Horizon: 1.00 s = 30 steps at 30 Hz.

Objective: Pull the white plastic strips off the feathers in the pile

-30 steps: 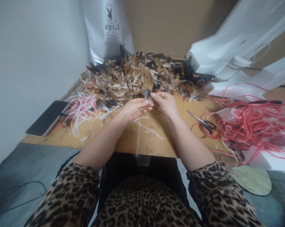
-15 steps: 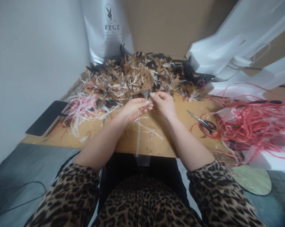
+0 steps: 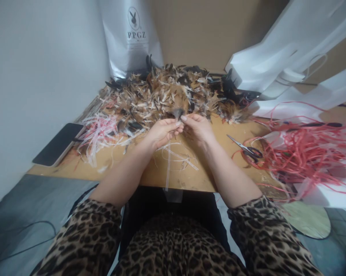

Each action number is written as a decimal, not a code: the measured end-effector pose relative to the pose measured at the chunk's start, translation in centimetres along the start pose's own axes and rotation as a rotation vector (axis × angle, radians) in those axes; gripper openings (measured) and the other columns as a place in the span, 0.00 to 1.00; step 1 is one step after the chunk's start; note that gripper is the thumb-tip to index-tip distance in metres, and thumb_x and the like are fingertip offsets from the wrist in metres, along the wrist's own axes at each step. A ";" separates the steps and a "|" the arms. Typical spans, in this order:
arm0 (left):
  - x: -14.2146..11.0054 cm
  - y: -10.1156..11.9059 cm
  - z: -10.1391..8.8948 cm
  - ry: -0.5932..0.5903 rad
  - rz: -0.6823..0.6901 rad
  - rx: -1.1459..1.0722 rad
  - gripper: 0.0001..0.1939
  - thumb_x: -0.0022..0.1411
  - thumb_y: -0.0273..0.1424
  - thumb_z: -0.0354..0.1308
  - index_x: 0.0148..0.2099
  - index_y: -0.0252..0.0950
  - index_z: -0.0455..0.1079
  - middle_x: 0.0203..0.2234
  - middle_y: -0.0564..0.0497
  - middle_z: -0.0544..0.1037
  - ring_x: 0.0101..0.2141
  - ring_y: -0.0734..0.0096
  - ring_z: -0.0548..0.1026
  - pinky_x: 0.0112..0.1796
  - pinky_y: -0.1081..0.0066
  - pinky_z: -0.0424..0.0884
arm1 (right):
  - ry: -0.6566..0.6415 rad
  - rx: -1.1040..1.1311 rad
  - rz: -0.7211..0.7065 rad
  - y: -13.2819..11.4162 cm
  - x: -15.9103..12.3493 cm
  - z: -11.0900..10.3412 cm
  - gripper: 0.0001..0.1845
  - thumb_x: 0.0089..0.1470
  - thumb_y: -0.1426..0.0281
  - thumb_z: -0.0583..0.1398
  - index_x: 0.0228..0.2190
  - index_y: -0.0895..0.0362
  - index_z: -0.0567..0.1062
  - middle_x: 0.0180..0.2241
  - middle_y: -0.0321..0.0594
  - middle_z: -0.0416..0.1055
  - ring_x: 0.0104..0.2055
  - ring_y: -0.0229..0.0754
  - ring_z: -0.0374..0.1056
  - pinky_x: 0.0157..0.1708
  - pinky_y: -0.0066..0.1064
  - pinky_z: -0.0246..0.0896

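Between my two hands is a small grey-brown feather (image 3: 177, 112), its fluffy end pointing up and away from me. My left hand (image 3: 165, 132) pinches its lower end between thumb and fingers. Right beside it, my right hand (image 3: 198, 128) has thumb and forefinger closed at the same feather's base. The fingertips hide the quill. Just beyond my hands spreads a heap of brown, white and black feathers (image 3: 158, 92). Below them on the table lie thin whitish strips (image 3: 168, 165).
Scissors (image 3: 246, 147) lie right of my hands, near a tangle of red ties (image 3: 307, 153). A phone (image 3: 58, 145) and a bunch of pink and white strips (image 3: 96, 132) are on the left. A silvery bag (image 3: 134, 50) stands behind the feathers on the wooden table (image 3: 195, 180).
Both hands have shifted very slightly, and more of the feather's fluffy end shows above the fingertips. The things on the table have stayed put.
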<state>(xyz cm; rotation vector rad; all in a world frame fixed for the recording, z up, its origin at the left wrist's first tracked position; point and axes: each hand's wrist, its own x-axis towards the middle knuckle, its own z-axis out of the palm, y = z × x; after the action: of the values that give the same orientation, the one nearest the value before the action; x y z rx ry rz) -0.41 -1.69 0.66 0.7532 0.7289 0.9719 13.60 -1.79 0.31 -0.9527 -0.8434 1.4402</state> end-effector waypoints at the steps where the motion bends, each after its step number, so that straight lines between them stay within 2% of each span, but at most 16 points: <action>1: 0.0 0.0 0.0 -0.001 -0.004 0.000 0.08 0.60 0.16 0.56 0.31 0.25 0.74 0.22 0.49 0.77 0.21 0.83 0.74 0.24 0.85 0.69 | 0.006 0.006 -0.006 0.0 0.0 0.0 0.23 0.25 0.61 0.76 0.22 0.58 0.74 0.17 0.33 0.72 0.18 0.32 0.65 0.18 0.23 0.61; 7: 0.1 -0.1 -0.2 -0.018 -0.013 0.012 0.09 0.61 0.17 0.56 0.30 0.25 0.75 0.22 0.49 0.78 0.22 0.83 0.75 0.25 0.85 0.69 | 0.007 -0.018 -0.090 0.6 0.0 0.0 0.18 0.31 0.62 0.74 0.22 0.57 0.75 0.18 0.32 0.72 0.19 0.33 0.66 0.19 0.24 0.62; 12: 0.1 -0.2 -0.2 -0.021 -0.021 0.042 0.04 0.59 0.19 0.59 0.32 0.25 0.76 0.25 0.46 0.79 0.23 0.82 0.76 0.25 0.84 0.68 | 0.002 -0.036 -0.162 1.0 0.1 0.1 0.15 0.35 0.63 0.73 0.21 0.57 0.74 0.21 0.33 0.72 0.22 0.33 0.67 0.22 0.25 0.63; 17: 0.0 -0.1 -0.1 -0.002 -0.015 0.067 0.05 0.59 0.19 0.59 0.32 0.25 0.75 0.24 0.47 0.79 0.22 0.82 0.75 0.23 0.84 0.67 | 0.020 -0.086 -0.215 1.4 0.3 -0.1 0.14 0.36 0.62 0.72 0.20 0.57 0.74 0.23 0.33 0.73 0.24 0.33 0.67 0.26 0.27 0.65; 24: 0.1 -0.3 -0.1 0.032 0.021 0.103 0.06 0.59 0.18 0.59 0.30 0.25 0.75 0.21 0.49 0.78 0.21 0.83 0.74 0.25 0.84 0.69 | 0.027 -0.122 -0.220 1.6 0.1 0.3 0.17 0.34 0.59 0.72 0.20 0.57 0.74 0.23 0.35 0.72 0.25 0.34 0.66 0.26 0.28 0.63; 27: 0.2 -0.4 -0.2 0.057 0.057 0.117 0.04 0.58 0.19 0.60 0.30 0.26 0.75 0.21 0.50 0.77 0.20 0.84 0.73 0.25 0.84 0.68 | 0.016 -0.140 -0.173 1.1 0.5 -0.2 0.18 0.35 0.57 0.71 0.21 0.56 0.74 0.19 0.33 0.69 0.22 0.33 0.62 0.23 0.28 0.60; 30: 0.4 -0.2 -0.4 0.091 0.093 0.081 0.04 0.58 0.21 0.61 0.30 0.27 0.74 0.21 0.50 0.77 0.20 0.85 0.72 0.24 0.84 0.67 | 0.121 -0.202 -0.237 -0.2 1.3 -1.7 0.18 0.38 0.56 0.69 0.27 0.57 0.76 0.16 0.28 0.62 0.18 0.30 0.54 0.21 0.26 0.53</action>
<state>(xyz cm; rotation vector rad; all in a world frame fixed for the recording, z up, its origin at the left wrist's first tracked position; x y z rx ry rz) -0.46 -1.31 0.16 0.8240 0.8222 1.0713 15.20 -0.52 -0.35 -1.0421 -0.9890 1.0995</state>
